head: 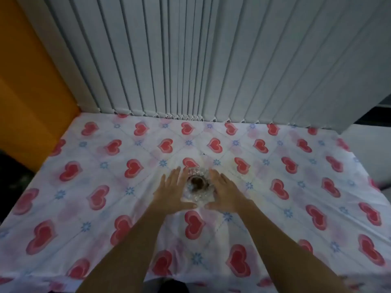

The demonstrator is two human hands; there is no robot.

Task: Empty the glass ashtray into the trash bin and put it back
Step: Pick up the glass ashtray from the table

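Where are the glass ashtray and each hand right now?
glass ashtray (197, 183): head view, on the dark residue in its bowl.
left hand (171, 192): head view, on the back of the hand.
right hand (225, 192): head view, on the back of the hand.

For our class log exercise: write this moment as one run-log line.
phase: reach | left hand: open, beside glass ashtray | right hand: open, opposite side | ashtray: on tablecloth, dark contents | bin: unseen
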